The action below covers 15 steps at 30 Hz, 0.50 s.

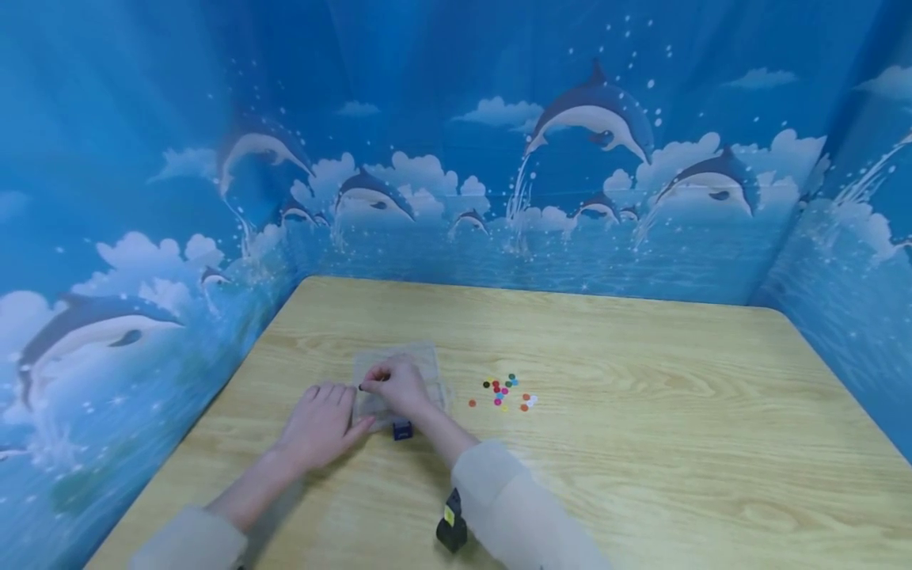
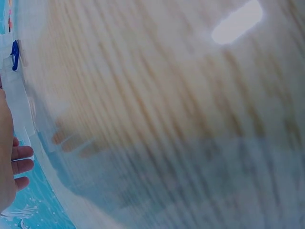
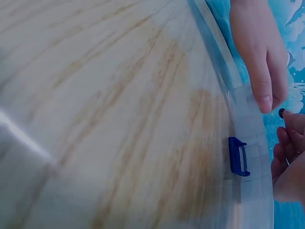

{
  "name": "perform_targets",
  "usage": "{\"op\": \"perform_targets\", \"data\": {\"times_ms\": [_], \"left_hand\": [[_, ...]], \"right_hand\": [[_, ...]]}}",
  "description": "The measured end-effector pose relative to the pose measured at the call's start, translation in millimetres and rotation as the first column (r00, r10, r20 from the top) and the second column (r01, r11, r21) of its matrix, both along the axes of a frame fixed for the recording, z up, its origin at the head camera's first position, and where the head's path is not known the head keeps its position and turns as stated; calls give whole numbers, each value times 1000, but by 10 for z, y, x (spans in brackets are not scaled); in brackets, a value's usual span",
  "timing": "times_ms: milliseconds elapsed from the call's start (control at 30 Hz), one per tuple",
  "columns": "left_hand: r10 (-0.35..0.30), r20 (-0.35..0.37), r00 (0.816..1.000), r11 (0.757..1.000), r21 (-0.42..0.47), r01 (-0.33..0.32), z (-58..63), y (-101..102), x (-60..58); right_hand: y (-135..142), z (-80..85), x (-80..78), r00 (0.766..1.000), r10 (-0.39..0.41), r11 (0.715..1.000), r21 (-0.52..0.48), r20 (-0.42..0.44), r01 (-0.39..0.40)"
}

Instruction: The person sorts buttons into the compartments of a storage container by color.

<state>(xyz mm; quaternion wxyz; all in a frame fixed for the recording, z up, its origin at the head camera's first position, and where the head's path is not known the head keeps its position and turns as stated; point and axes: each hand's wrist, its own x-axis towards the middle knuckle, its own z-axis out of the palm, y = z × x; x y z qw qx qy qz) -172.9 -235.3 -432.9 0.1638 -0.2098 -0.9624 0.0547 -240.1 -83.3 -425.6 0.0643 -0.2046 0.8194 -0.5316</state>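
A clear plastic box (image 1: 427, 360) with a dark blue latch (image 1: 402, 431) lies on the left part of the table. My left hand (image 1: 324, 416) rests at its left side, fingers extended and thumb reaching toward the front edge. Over the box, my right hand (image 1: 402, 389) pinches a small black button (image 3: 281, 113) between thumb and finger. The right wrist view has the left hand (image 3: 259, 52) just above that button, and the blue latch (image 3: 238, 156) on the box's wall. Loosely spread fingers of the left hand (image 2: 21, 164) show at the left wrist view's edge.
Several small coloured buttons (image 1: 505, 391) lie scattered to the right of the box on the wooden table (image 1: 641, 412). Close to the right sleeve is a black device (image 1: 452, 524) with a yellow label. Blue dolphin-printed curtains (image 1: 442, 158) border the table.
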Motion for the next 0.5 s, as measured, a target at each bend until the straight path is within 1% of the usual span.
{"op": "perform_targets", "data": {"times_ms": [167, 333, 400, 500], "left_hand": [[1, -2, 1000, 1000, 5, -1, 8, 9, -6], [10, 12, 1000, 1000, 6, -10, 12, 13, -10], [14, 19, 1000, 1000, 4, -14, 10, 15, -9], [22, 30, 999, 1000, 0, -22, 6, 14, -5]], "right_hand": [[-4, -3, 11, 999, -27, 999, 36, -32, 28], [0, -1, 13, 998, -42, 999, 24, -43, 43], [8, 3, 8, 999, -50, 999, -3, -19, 50], [31, 24, -11, 997, -62, 997, -51, 45, 64]]}}
